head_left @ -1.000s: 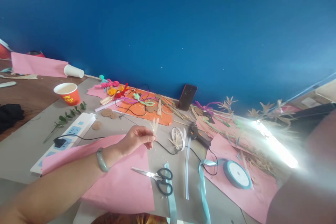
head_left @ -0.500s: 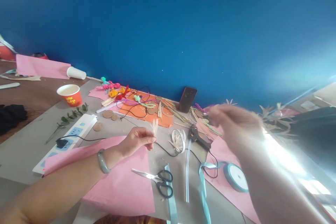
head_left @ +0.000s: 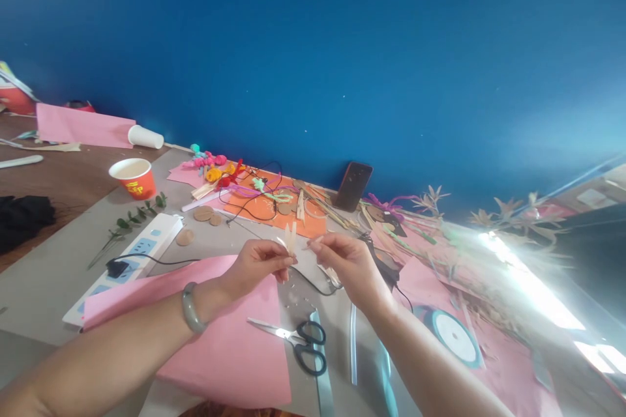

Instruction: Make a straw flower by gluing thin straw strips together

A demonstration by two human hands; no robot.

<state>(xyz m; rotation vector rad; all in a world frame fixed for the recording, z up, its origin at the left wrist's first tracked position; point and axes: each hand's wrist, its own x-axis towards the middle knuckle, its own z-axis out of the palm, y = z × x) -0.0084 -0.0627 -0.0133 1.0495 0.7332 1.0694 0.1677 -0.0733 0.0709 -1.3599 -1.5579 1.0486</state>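
My left hand is closed in a pinch on a small bundle of pale straw strips that stick up from the fingertips. My right hand is just to the right of it, fingers curled and pinched towards the strips; what it holds, if anything, I cannot make out. A grey bangle sits on my left wrist. Both hands hover above a pink paper sheet and black-handled scissors.
A glue gun with a black cord, a light blue ribbon spool, a white power strip, a red paper cup, a leaning phone, an orange sheet with pipe-cleaner shapes and dried straw stems lie around.
My right hand came in from the right, swept over the glue gun and now meets my left hand at the straw strips. My left hand stayed in place.
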